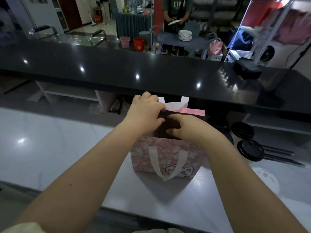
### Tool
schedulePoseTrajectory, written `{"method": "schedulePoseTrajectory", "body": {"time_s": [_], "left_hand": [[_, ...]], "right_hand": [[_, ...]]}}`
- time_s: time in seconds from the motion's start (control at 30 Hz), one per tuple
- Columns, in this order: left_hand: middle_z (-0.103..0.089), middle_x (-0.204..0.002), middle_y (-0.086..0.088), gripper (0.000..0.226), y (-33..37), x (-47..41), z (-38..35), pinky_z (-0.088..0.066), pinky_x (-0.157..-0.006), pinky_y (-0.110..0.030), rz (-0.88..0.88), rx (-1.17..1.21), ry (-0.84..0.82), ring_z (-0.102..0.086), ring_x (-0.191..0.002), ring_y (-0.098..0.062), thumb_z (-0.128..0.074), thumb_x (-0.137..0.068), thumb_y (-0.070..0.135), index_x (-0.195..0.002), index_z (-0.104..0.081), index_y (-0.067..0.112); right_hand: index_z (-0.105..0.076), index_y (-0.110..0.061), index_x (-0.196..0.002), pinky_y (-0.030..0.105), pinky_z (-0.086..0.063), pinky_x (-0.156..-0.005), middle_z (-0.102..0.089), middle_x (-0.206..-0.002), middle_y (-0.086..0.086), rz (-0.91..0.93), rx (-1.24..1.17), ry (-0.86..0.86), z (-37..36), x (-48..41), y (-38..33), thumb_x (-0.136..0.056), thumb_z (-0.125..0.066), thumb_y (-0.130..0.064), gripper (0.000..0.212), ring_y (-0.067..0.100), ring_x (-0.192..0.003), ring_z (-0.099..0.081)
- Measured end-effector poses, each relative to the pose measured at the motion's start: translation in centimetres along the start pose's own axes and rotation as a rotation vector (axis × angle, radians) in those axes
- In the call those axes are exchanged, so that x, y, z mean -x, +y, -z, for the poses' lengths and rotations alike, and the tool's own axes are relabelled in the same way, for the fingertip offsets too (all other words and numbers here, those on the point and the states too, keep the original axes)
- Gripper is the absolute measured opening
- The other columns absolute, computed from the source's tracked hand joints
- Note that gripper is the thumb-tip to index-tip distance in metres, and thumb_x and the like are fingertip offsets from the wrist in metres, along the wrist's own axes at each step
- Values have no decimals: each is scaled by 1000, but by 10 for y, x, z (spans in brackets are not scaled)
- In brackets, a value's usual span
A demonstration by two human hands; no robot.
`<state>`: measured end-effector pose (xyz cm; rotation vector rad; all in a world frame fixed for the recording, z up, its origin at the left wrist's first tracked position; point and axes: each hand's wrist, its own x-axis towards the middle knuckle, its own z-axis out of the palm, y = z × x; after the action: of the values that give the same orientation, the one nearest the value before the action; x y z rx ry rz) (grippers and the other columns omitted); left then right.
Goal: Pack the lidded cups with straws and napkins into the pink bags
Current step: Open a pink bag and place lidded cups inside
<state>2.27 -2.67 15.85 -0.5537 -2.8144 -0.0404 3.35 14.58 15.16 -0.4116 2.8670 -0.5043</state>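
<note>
At the mouth of the pink bag (168, 155), which stands upright on the white counter (50, 140), both hands are busy. The left hand (146, 110) has its fingers curled over the bag's far left rim and pinches it, just beside the white far handle (175, 102) that sticks up past the knuckles. The right hand (186, 130) dips into the dark opening with its fingers bent downward; I cannot tell whether they hold anything or only press the inside apart. Below both wrists the near handle (168, 165) hangs loose over the printed front. Off to the right of the right hand's fingers, well apart from the bag, the lidded cups (250, 150) wait on the counter, and black straws (279, 154) lie just past them. No napkin can be picked out with certainty. Judging by this, the packing of this bag is at an early stage: it is being opened or held ready, the visible cups and straws are not yet inside, and what the bag already contains is hidden.
</note>
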Motion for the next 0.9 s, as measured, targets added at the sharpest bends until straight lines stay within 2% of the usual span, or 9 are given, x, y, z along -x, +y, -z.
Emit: {"method": "schedulePoseTrajectory", "body": {"time_s": [0.07,0.13,0.23,0.33,0.47,0.53,0.7,0.8,0.9], "left_hand": [[-56,-112,4,31,12,-1,0,-35,-97,-39,-15,30,18,-43,-116,-21,-58,-90,46,-117,-64,31],[-56,-112,4,30,24,-6,-2,-35,-95,-39,-42,57,25,-44,-115,-22,-58,-91,44,-116,-64,30],[-57,-113,2,31,45,-17,-4,-36,-92,-39,-80,80,12,-46,-112,-23,-56,-91,40,-119,-62,29],[-56,-114,2,30,69,-32,-5,-36,-88,-38,-134,107,-11,-47,-110,-24,-55,-91,39,-119,-61,28],[-55,-105,2,21,112,-51,-4,-32,-74,-33,-221,165,-2,-49,-102,-23,-56,-88,35,-106,-64,27],[-55,-105,1,25,137,-60,-4,-31,-71,-33,-268,211,-6,-49,-99,-24,-57,-86,35,-109,-62,26],[-56,-110,-2,35,202,-77,-5,-41,-74,-36,-395,267,-26,-52,-100,-27,-57,-85,35,-119,-59,25],[-55,-113,-4,35,238,-83,-12,-43,-76,-38,-423,272,-70,-52,-102,-28,-55,-88,34,-121,-57,22],[-54,-113,-5,32,268,-81,-29,-38,-78,-40,-422,266,-132,-51,-105,-30,-53,-90,34,-118,-54,19]], "right_hand": [[-54,-36,-129,30,-51,-75,-64,-113,-9,-6,-54,31,6,7,6,-89,-63,-38,41,10,-88,-54],[-58,-36,-124,31,-53,-77,-64,-107,-12,-20,-90,88,14,15,13,-87,-67,-33,38,10,-90,-58],[-57,-34,-126,39,-54,-84,-64,-113,-10,-57,-120,219,26,30,27,-84,-68,-31,44,13,-99,-60],[-59,-33,-125,36,-53,-84,-65,-110,-9,-99,-154,330,36,48,46,-85,-67,-27,41,11,-97,-60],[-58,-33,-126,35,-51,-86,-64,-114,-10,-208,-101,438,47,76,82,-84,-68,-25,44,12,-105,-58],[-59,-33,-125,36,-51,-84,-64,-114,-8,-280,-68,483,51,92,103,-83,-69,-25,44,15,-106,-58],[-64,-32,-115,31,-45,-74,-65,-105,-8,-442,-1,528,59,130,145,-79,-67,-25,38,17,-103,-56],[-63,-29,-119,39,-50,-84,-64,-111,-5,-514,-63,532,56,153,166,-78,-69,-24,41,19,-108,-54],[-59,-26,-126,42,-47,-93,-62,-121,-3,-566,-56,479,41,171,184,-80,-73,-30,48,22,-116,-52]]}}
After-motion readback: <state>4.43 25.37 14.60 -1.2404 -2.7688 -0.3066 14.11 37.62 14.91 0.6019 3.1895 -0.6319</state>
